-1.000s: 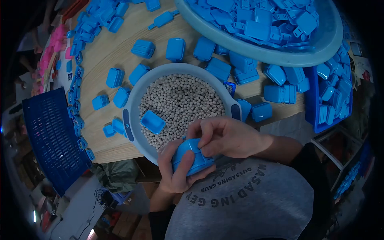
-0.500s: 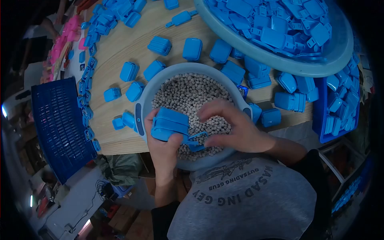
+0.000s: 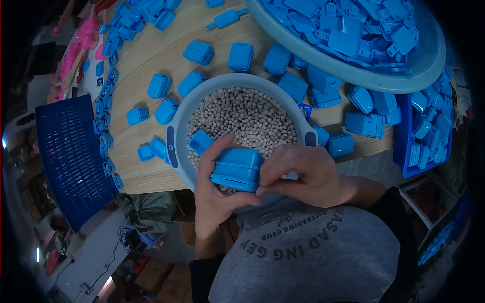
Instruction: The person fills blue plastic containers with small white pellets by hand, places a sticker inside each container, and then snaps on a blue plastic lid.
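My left hand (image 3: 214,202) is wrapped round a small blue plastic suitcase-shaped box (image 3: 237,166), thumb along its near side and fingers behind it. My right hand (image 3: 303,174) pinches the right end of this box with thumb and forefinger; the spot between the fingertips is hidden. Both hands are over the near part of a grey-blue basin (image 3: 235,80) filled with small round beige pellets (image 3: 247,116). A small blue hollow piece (image 3: 201,142) rests on the pellets, left of the box.
Several similar blue boxes (image 3: 240,56) stand round the basin. A large tub (image 3: 429,76) of flat blue parts overhangs the back right. Right of it is a blue crate (image 3: 404,136) of boxes; at left, a dark blue basket (image 3: 76,156). A flat strap-like blue part (image 3: 227,18) lies behind.
The box in my left hand has moved right and nearer my body. My right hand has closed from spread fingers to a pinch at its end. The hollow piece on the pellets now shows.
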Available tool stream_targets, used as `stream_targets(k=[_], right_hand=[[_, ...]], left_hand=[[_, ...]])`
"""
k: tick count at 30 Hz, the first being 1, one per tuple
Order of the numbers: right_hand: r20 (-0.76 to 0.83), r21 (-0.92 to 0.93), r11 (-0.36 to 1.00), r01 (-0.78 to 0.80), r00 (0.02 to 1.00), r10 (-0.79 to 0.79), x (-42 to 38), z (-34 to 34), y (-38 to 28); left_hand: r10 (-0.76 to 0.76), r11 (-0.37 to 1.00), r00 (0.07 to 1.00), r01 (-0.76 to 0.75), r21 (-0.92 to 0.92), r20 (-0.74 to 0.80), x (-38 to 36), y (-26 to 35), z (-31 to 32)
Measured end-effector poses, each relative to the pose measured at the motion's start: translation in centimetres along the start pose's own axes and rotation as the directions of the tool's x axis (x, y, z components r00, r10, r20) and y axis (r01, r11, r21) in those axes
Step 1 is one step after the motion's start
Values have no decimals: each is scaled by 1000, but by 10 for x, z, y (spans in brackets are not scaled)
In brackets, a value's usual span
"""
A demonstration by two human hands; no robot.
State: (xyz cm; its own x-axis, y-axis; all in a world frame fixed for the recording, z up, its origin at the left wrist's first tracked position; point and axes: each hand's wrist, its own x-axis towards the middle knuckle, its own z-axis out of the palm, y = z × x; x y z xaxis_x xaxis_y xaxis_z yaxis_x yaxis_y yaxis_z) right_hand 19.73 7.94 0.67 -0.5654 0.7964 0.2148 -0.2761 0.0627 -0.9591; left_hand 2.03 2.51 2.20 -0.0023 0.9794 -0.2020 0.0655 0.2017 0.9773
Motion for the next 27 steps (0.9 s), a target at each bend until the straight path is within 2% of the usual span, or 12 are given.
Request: stream_targets(k=[1, 4, 10, 13, 16, 19, 22, 25, 27], right_hand=[[-4, 17, 999, -30, 1000, 30, 0, -1, -1], [-11, -84, 993, -77, 997, 76, 2, -3, -2], [7, -73, 984, -164, 986, 165, 0, -4, -2], [29, 31, 945, -326, 945, 326, 1, -6, -6], [6, 197, 888, -416, 906, 423, 0, -2, -6], [-58, 327, 888, -323, 931, 359, -3, 3, -2], [-42, 170, 957, -235, 968, 246, -6, -1, 4], [-27, 109, 983, -146, 988, 150, -7, -3, 6], [-31, 86, 990, -116, 992, 119, -6, -1, 6]], left_hand=[[40, 998, 999, -42, 45, 35, 1, 0, -1], [176, 883, 974, -219, 414, 141, 4, 2, 1], [201, 879, 972, -233, 416, 120, 5, 1, 7], [152, 928, 987, -163, 336, 58, 4, 2, 9], [172, 921, 983, -181, 344, 59, 4, 3, 9], [200, 919, 979, -204, 338, 47, 3, 1, 10], [129, 964, 991, -132, 232, 30, 3, -2, 8], [111, 986, 991, -118, 114, 71, 1, -8, 3], [175, 968, 982, -184, 172, 64, -1, -4, 4]])
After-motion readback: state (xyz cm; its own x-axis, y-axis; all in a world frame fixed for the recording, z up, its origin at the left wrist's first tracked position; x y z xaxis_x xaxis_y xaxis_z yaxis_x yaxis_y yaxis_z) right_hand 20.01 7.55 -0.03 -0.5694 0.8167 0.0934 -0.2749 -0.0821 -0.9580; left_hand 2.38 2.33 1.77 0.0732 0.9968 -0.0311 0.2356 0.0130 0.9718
